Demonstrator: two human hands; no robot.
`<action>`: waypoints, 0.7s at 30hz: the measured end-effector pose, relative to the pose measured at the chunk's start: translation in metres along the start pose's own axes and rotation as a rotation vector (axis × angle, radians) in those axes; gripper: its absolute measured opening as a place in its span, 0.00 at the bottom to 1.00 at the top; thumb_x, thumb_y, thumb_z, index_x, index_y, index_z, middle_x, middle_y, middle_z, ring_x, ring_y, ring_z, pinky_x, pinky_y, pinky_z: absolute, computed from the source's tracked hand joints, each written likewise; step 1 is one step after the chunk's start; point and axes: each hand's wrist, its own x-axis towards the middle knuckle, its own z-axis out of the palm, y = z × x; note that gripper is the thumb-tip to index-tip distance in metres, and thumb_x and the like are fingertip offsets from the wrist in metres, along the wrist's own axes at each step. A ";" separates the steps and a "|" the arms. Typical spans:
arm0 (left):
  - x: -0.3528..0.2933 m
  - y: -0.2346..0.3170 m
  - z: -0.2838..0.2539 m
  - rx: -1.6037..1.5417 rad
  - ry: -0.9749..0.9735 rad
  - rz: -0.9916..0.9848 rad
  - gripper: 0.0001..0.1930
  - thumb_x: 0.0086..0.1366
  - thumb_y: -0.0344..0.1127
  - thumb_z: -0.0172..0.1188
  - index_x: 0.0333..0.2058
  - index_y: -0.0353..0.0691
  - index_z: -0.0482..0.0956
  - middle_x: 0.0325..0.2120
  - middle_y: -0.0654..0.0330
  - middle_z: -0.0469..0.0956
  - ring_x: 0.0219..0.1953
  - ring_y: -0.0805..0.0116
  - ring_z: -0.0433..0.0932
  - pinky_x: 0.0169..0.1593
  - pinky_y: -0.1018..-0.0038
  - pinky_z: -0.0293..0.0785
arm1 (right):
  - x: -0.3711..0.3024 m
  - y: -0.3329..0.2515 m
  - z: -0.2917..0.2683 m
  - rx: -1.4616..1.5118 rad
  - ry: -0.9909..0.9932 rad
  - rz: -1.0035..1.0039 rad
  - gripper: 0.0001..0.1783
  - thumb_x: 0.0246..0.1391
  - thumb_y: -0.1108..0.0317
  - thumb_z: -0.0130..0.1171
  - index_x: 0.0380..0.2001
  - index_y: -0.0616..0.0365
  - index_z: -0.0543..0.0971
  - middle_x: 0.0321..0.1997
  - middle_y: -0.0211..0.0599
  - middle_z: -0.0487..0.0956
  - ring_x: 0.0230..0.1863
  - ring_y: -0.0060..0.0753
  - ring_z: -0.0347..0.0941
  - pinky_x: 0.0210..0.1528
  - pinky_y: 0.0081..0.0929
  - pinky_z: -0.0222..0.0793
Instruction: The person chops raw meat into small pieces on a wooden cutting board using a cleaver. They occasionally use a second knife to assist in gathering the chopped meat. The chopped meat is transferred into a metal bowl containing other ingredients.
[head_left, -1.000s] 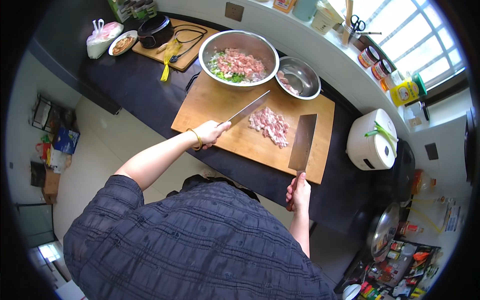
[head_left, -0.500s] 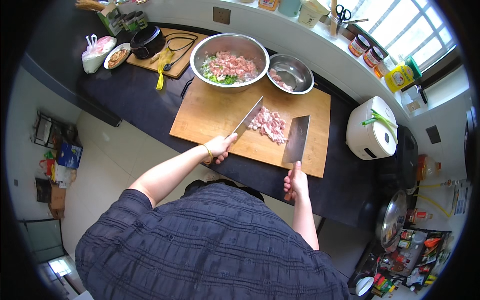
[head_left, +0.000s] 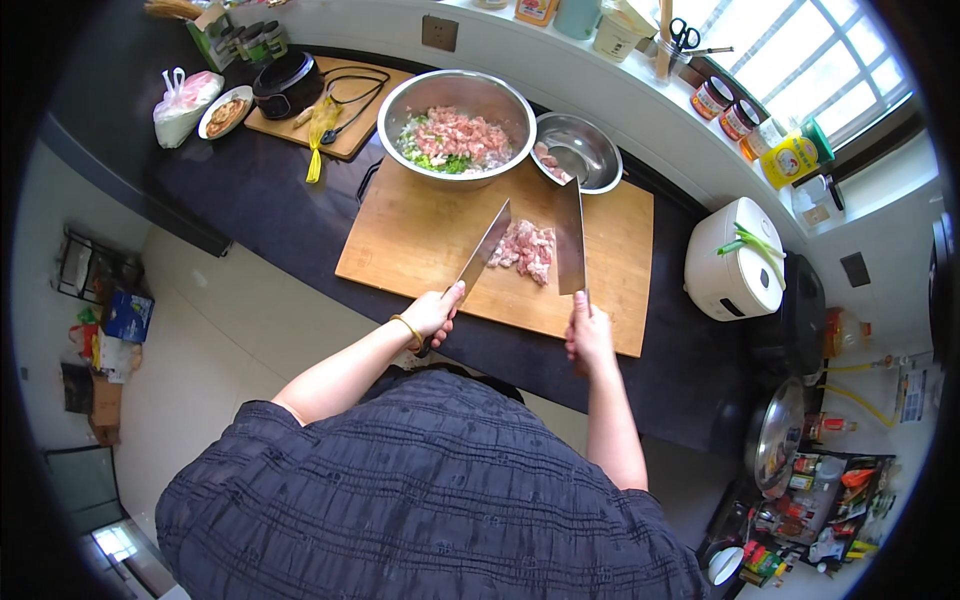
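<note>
A cleaver (head_left: 484,244) is gripped by its handle in my left hand (head_left: 432,314), its blade slanting up to the right on the left side of a pile of chopped raw meat (head_left: 524,250). My right hand (head_left: 589,335) is closed round the handle of a second cleaver (head_left: 570,238), whose blade stands along the pile's right side. The meat lies on a large wooden cutting board (head_left: 400,225) between the two blades. Behind it, a big steel bowl (head_left: 387,132) contains minced meat and chopped greens. A smaller steel bowl (head_left: 607,170) beside it has a few meat pieces inside.
At the back left are a smaller board (head_left: 350,146) with a black pot (head_left: 288,85) and cord, a plate of food (head_left: 225,112) and a plastic bag (head_left: 186,105). A white rice cooker (head_left: 735,265) with green onions on top stands right. Jars (head_left: 712,98) line the windowsill.
The right cleaver has moved up and left, closer to the meat, and its blade looks narrower. The left cleaver has shifted slightly left and down. The meat pile is more compact.
</note>
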 end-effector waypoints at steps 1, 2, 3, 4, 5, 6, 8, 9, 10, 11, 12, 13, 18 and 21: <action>0.001 -0.001 -0.001 -0.003 0.001 0.008 0.26 0.59 0.63 0.41 0.21 0.44 0.61 0.09 0.67 0.58 0.08 0.78 0.54 0.12 0.79 0.54 | 0.000 -0.006 -0.009 -0.077 0.023 -0.051 0.28 0.56 0.43 0.40 0.16 0.55 0.63 0.07 0.26 0.62 0.05 0.18 0.56 0.06 0.19 0.52; 0.002 -0.002 -0.002 -0.006 0.003 0.015 0.26 0.60 0.63 0.41 0.21 0.44 0.61 0.09 0.67 0.58 0.08 0.78 0.54 0.12 0.79 0.54 | -0.001 -0.012 -0.014 -0.155 0.046 -0.102 0.27 0.56 0.43 0.40 0.16 0.55 0.63 0.07 0.26 0.62 0.05 0.17 0.55 0.06 0.18 0.51; 0.003 -0.003 -0.003 -0.009 0.004 0.023 0.26 0.60 0.63 0.41 0.21 0.44 0.61 0.09 0.67 0.58 0.08 0.78 0.54 0.12 0.79 0.54 | -0.006 -0.017 -0.017 -0.102 0.033 -0.132 0.27 0.57 0.44 0.40 0.16 0.55 0.63 0.08 0.26 0.62 0.05 0.17 0.56 0.06 0.17 0.51; 0.003 -0.002 -0.003 -0.007 0.013 0.031 0.26 0.60 0.63 0.41 0.21 0.44 0.61 0.09 0.67 0.58 0.08 0.78 0.54 0.12 0.79 0.54 | -0.008 -0.017 -0.016 -0.074 0.030 -0.161 0.27 0.57 0.44 0.40 0.16 0.55 0.63 0.08 0.26 0.62 0.05 0.17 0.56 0.06 0.17 0.51; 0.002 -0.002 -0.003 -0.006 0.021 0.040 0.26 0.60 0.63 0.41 0.21 0.44 0.61 0.09 0.67 0.58 0.08 0.78 0.54 0.12 0.79 0.54 | -0.009 -0.016 -0.015 -0.045 0.026 -0.189 0.27 0.57 0.44 0.40 0.16 0.55 0.63 0.08 0.26 0.62 0.05 0.17 0.56 0.06 0.17 0.51; 0.002 -0.001 -0.003 -0.005 0.030 0.048 0.26 0.60 0.62 0.41 0.21 0.44 0.61 0.09 0.67 0.58 0.08 0.78 0.54 0.12 0.79 0.53 | -0.011 -0.014 -0.015 -0.017 0.021 -0.218 0.27 0.57 0.44 0.40 0.16 0.55 0.64 0.08 0.26 0.62 0.05 0.17 0.56 0.06 0.17 0.51; 0.005 0.001 -0.005 -0.004 0.022 0.049 0.26 0.60 0.63 0.41 0.20 0.44 0.61 0.09 0.67 0.58 0.08 0.78 0.54 0.12 0.80 0.54 | 0.002 0.009 -0.013 -0.114 0.024 -0.154 0.27 0.55 0.43 0.42 0.17 0.56 0.65 0.08 0.28 0.63 0.06 0.21 0.58 0.08 0.21 0.53; 0.006 0.002 -0.005 -0.004 0.019 0.050 0.26 0.60 0.63 0.41 0.20 0.44 0.61 0.09 0.67 0.58 0.08 0.78 0.54 0.12 0.80 0.54 | 0.009 0.019 -0.010 -0.169 -0.016 0.009 0.28 0.55 0.43 0.41 0.17 0.57 0.66 0.08 0.29 0.63 0.06 0.23 0.58 0.08 0.23 0.54; 0.005 0.003 -0.006 -0.006 0.013 0.053 0.26 0.60 0.63 0.41 0.20 0.44 0.61 0.09 0.67 0.58 0.08 0.78 0.54 0.12 0.80 0.54 | 0.009 0.015 -0.005 -0.223 -0.062 0.170 0.28 0.55 0.42 0.40 0.17 0.57 0.66 0.09 0.30 0.64 0.06 0.24 0.58 0.08 0.24 0.55; 0.003 0.005 -0.006 -0.008 0.007 0.056 0.26 0.60 0.63 0.41 0.20 0.44 0.61 0.09 0.67 0.58 0.08 0.78 0.55 0.12 0.80 0.54 | 0.009 0.009 -0.009 -0.252 -0.051 0.169 0.29 0.55 0.42 0.40 0.17 0.58 0.66 0.09 0.31 0.64 0.06 0.25 0.59 0.09 0.26 0.56; 0.003 0.007 -0.007 -0.010 0.001 0.059 0.26 0.60 0.63 0.41 0.20 0.44 0.61 0.09 0.67 0.58 0.08 0.78 0.55 0.12 0.80 0.54 | 0.008 0.000 -0.015 -0.317 -0.059 0.169 0.29 0.55 0.42 0.40 0.17 0.58 0.65 0.09 0.31 0.64 0.07 0.25 0.59 0.09 0.26 0.56; 0.005 0.006 -0.008 0.013 0.010 0.059 0.26 0.60 0.63 0.41 0.20 0.44 0.61 0.09 0.67 0.58 0.08 0.78 0.55 0.12 0.80 0.54 | 0.006 -0.011 -0.016 -0.315 -0.076 0.129 0.28 0.56 0.43 0.40 0.17 0.57 0.65 0.09 0.30 0.63 0.06 0.25 0.59 0.08 0.26 0.56; 0.010 0.007 -0.008 -0.036 0.000 0.052 0.26 0.60 0.63 0.41 0.20 0.44 0.61 0.09 0.67 0.59 0.08 0.78 0.55 0.12 0.80 0.55 | 0.011 0.016 -0.005 -0.295 0.037 -0.285 0.28 0.56 0.45 0.41 0.25 0.65 0.72 0.13 0.43 0.70 0.16 0.38 0.70 0.22 0.34 0.67; 0.012 0.003 -0.010 -0.032 0.006 0.036 0.27 0.59 0.64 0.41 0.20 0.44 0.61 0.09 0.67 0.59 0.08 0.78 0.55 0.12 0.80 0.55 | 0.020 0.041 0.000 -0.637 0.062 -0.217 0.32 0.55 0.43 0.40 0.30 0.66 0.75 0.15 0.50 0.72 0.19 0.43 0.73 0.24 0.37 0.68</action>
